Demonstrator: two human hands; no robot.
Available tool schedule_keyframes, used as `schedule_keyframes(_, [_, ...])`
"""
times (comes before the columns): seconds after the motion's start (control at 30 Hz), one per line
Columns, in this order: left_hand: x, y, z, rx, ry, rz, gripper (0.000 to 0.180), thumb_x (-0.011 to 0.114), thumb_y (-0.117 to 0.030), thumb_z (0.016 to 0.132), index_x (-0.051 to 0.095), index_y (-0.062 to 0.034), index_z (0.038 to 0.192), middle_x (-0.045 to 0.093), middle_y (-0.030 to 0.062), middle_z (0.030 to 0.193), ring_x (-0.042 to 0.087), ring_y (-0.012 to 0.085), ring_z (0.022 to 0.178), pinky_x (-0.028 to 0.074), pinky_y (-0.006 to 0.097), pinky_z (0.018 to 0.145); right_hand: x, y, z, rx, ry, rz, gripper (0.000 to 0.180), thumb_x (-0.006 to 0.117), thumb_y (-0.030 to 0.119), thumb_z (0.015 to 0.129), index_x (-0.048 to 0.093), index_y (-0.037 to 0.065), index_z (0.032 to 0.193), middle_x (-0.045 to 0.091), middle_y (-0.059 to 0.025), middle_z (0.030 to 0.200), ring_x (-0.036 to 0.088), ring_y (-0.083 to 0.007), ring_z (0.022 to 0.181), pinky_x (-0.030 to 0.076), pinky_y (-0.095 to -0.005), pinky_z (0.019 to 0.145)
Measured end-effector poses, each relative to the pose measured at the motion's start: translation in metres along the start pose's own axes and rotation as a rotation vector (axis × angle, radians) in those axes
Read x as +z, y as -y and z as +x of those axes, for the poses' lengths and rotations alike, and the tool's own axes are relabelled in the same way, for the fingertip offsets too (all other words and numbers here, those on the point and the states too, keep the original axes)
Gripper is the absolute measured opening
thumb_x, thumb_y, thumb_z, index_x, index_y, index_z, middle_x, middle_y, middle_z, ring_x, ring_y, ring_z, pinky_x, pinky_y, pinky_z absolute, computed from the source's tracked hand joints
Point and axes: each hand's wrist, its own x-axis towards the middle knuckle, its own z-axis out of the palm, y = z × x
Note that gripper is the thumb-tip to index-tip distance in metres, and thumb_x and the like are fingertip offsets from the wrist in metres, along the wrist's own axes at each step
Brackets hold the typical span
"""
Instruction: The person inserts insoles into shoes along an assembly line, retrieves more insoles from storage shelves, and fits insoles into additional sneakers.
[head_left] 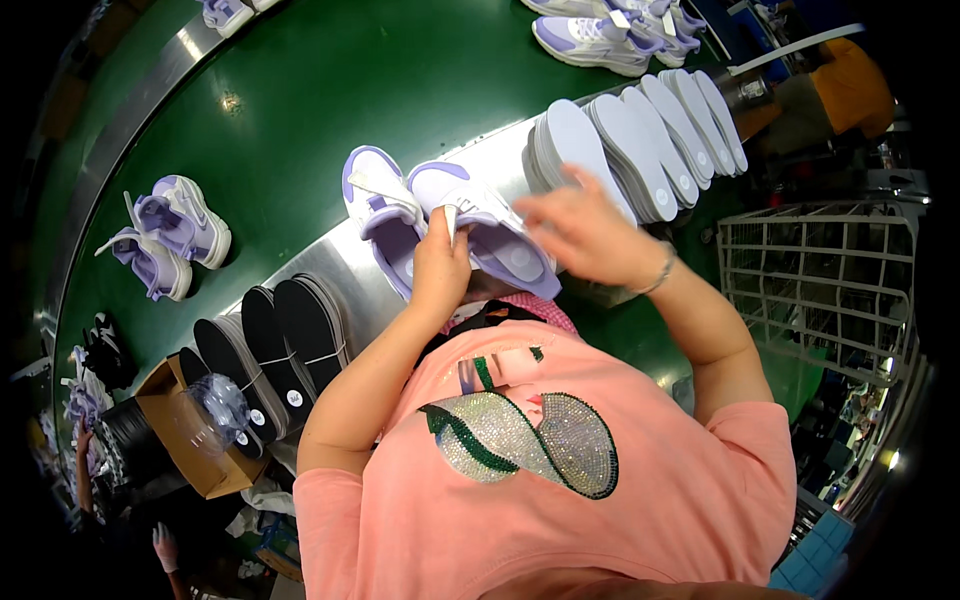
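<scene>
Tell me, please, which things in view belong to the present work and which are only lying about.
Likely part of the job:
white-and-purple sports shoes at the left hand
stacks of flat white insoles near the right hand
perhaps the stacks of flat black insoles

Probably just lying about:
open brown cardboard box
clear, bluish plastic at that box
grey metal wire basket

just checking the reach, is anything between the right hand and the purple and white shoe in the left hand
Nothing visible stands between the right hand and the shoe; the left hand holds it from the left side.
</scene>
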Motion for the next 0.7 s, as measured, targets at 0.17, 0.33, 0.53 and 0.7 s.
schedule_keyframes(0.17, [-0.004,0.003,-0.001,-0.034,-0.001,-0.037,0.021,0.045,-0.005,0.080,0.040,0.0002,0.100,0.056,0.0233,0.079,0.055,0.0388,0.075,0.043,0.039,0.061,-0.015,0.002,0.002,0.028,0.069,-0.057,0.021,0.050,0.016,0.076,0.054,0.009,0.096,0.056,-0.0076,0.071,0.054,-0.0221,0.073,0.024,-0.0479,0.091])
schedule_keyframes(0.33, [0.000,-0.005,0.009,0.008,0.034,-0.007,0.023,0.046,-0.008,0.080,0.039,0.0006,0.100,0.056,0.0228,0.080,0.056,0.0380,0.075,0.043,0.039,0.060,0.029,-0.002,-0.017,-0.042,0.391,-0.203,0.020,0.055,0.017,0.069,0.056,0.005,0.086,0.053,-0.0087,0.061,0.055,-0.0255,0.068,0.025,-0.0508,0.091])
schedule_keyframes(0.53, [-0.016,-0.013,-0.007,0.220,-0.121,0.289,0.044,0.060,-0.023,0.073,0.041,0.0002,0.105,0.056,0.0189,0.090,0.056,0.0330,0.078,0.043,0.038,0.066,0.064,-0.030,-0.011,0.121,0.861,-0.349,0.026,0.056,0.012,0.059,0.054,0.000,0.082,0.059,-0.0118,0.065,0.058,-0.0272,0.071,0.025,-0.0509,0.090])
schedule_keyframes(0.7, [-0.044,-0.005,-0.021,-0.089,0.003,0.685,0.054,0.053,-0.043,0.075,0.040,0.0011,0.104,0.058,0.0183,0.070,0.057,0.0348,0.062,0.044,0.040,0.055,0.082,-0.014,0.005,0.188,0.643,-0.180,0.020,0.054,0.016,0.064,0.057,0.003,0.079,0.060,-0.0116,0.070,0.059,-0.0276,0.070,0.033,-0.0491,0.075])
